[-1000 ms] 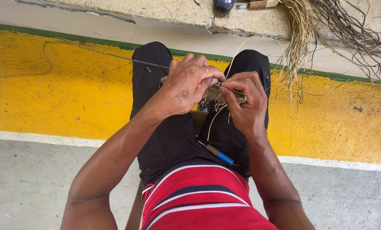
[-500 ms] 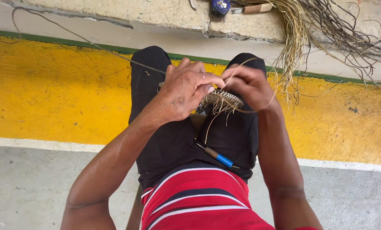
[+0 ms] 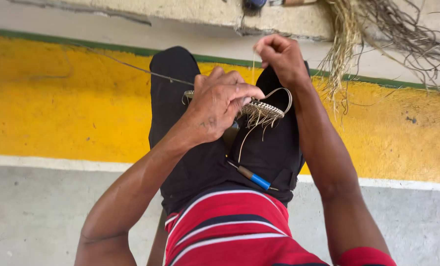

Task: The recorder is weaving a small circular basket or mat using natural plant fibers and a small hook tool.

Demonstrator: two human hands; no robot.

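Right hand (image 3: 279,56) has been lifted above the woven coil (image 3: 259,107), strand (image 3: 253,61) pinched taut; coil's kept clamped by left hand (image 3: 220,101) — stitch being tightened, looks like.

Grey concrete floor (image 3: 37,216) with a yellow band (image 3: 67,103).

seen from above, a seated person's left hand (image 3: 220,106) clasps a small woven straw piece (image 3: 261,109) over black-trousered knees. the right hand (image 3: 279,56), raised above it, pinches a thin strand (image 3: 253,64). a blue-handled tool (image 3: 254,178) lies on the lap.
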